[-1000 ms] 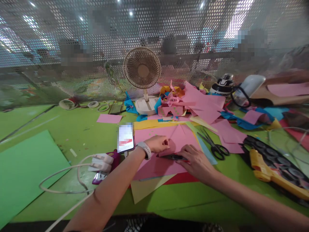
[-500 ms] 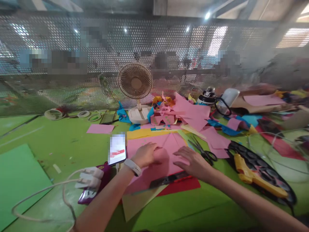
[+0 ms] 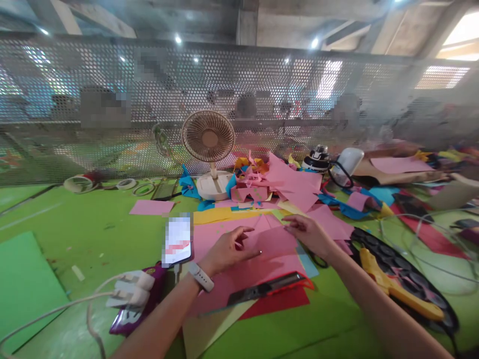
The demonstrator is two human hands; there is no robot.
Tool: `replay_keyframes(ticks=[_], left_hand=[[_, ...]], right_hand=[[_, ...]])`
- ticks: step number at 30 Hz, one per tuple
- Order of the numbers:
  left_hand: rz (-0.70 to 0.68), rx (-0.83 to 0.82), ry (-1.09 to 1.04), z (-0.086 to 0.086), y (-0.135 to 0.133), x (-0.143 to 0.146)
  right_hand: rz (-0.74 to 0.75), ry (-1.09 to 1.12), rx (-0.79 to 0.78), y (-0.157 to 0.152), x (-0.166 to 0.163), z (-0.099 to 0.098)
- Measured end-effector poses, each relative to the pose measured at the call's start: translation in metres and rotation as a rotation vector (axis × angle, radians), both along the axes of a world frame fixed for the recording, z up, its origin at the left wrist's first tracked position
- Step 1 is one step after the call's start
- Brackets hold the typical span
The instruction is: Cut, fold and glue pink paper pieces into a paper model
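My right hand [image 3: 305, 233] has its fingertips closed at the upper right edge of a pink sheet of paper [image 3: 273, 242], which looks slightly raised there. On the same pink paper, my left hand [image 3: 226, 249] rests with thumb and index finger spread apart and the other fingers curled; it wears a white wristband [image 3: 201, 277]. A black and red utility knife [image 3: 267, 289] lies across the paper's near side. Red paper [image 3: 277, 302] and cream paper [image 3: 209, 326] stick out beneath. The scissors are mostly hidden behind my right wrist.
Left of the paper stand a lit phone [image 3: 177, 242] and a purple packet with white chargers [image 3: 130, 291]. A yellow glue gun [image 3: 396, 286] lies on a black tray [image 3: 445, 299] at right. Behind are a fan [image 3: 208, 137], paper scraps [image 3: 292, 182] and a perforated screen [image 3: 157, 107].
My right hand has moved away from me and closed at the pink sheet's edge, covering the scissors. My left hand's fingers have curled and its thumb stretched out. The view has tilted up slightly.
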State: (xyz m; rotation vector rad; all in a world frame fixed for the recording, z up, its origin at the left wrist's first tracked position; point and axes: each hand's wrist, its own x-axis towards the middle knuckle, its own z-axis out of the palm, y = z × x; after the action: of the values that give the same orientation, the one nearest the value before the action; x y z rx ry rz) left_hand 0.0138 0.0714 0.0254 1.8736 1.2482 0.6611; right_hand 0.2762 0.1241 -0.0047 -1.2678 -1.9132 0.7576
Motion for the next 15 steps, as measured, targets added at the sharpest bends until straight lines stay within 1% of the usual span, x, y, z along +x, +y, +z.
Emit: replay_keyframes(ticks=[2, 5, 6, 9, 11, 12, 13, 14, 15], left_hand=[[0.067, 0.078, 0.052, -0.006, -0.002, 0.003], [0.142, 0.246, 0.241, -0.014, -0.005, 0.008], [0.161, 0.279, 0.308, -0.016, -0.006, 0.009], [0.177, 0.288, 0.411, -0.020, -0.010, 0.012], [0.175, 0.275, 0.397, -0.022, -0.012, 0.014], [0.180, 0.268, 0.380, -0.023, -0.013, 0.014], [0.184, 0.259, 0.362, -0.023, -0.013, 0.015], [0.190, 0.248, 0.343, -0.024, -0.014, 0.015], [0.196, 0.239, 0.322, -0.024, -0.014, 0.015]], right_hand=[[-0.089, -0.033, 0.028, 0.007, 0.021, 0.006], [-0.269, -0.144, 0.069, 0.014, 0.055, 0.015], [-0.337, -0.190, 0.083, 0.015, 0.064, 0.017], [-0.533, -0.310, 0.137, 0.015, 0.079, 0.021], [-0.641, -0.394, 0.229, 0.012, 0.073, 0.020], [-0.649, -0.423, 0.272, 0.009, 0.065, 0.020], [-0.621, -0.443, 0.306, 0.005, 0.055, 0.018], [-0.523, -0.433, 0.298, 0.001, 0.043, 0.016], [-0.364, -0.371, 0.234, -0.004, 0.029, 0.013]])
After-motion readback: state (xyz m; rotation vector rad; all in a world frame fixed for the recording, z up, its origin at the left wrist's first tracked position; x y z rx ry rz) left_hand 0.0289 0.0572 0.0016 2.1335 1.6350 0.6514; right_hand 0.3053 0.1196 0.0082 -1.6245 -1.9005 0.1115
